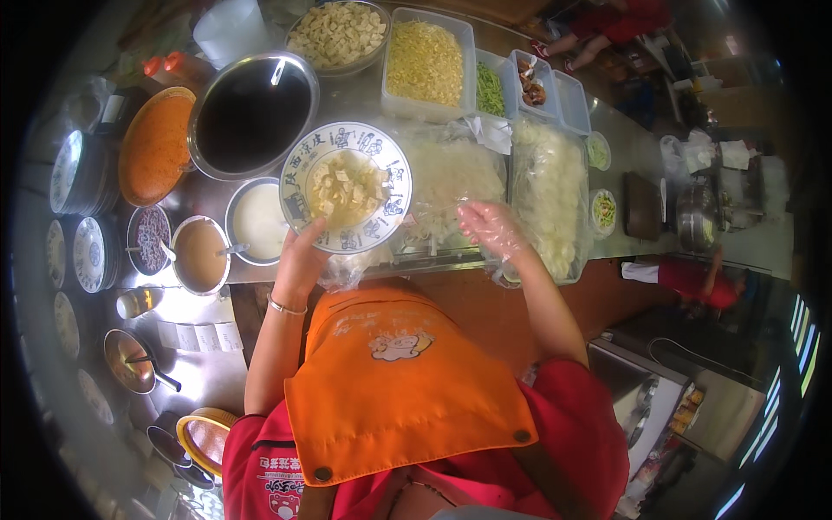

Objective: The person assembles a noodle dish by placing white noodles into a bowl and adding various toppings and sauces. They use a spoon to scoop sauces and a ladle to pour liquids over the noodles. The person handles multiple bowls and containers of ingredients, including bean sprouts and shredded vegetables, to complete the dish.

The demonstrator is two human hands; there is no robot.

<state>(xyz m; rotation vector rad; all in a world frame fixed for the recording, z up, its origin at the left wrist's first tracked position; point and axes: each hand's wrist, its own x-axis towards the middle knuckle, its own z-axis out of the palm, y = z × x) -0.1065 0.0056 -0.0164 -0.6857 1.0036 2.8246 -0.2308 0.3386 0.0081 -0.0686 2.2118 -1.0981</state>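
My left hand (304,257) grips the rim of a patterned white plate (390,224) that holds pale cubes and shreds in a thin liquid. To the right, my right hand (492,229), in a clear plastic glove, is above the edge of a tray of pale translucent noodles (455,169); its fingers are curled, and whether they hold anything cannot be told. Right of it lies a plastic-lined tray of whitish noodles or sheets (549,188). Beyond the plate stand a tub of bean sprouts (424,65) and a steel bowl of pale cubes (338,34).
Left are a basin of dark liquid (253,117), a pan of orange sauce (156,146), bowls of white liquid (260,221) and brown sauce (201,255), and stacked plates (95,253). Small tubs (492,84) stand at the back. People in red (699,281) are farther right.
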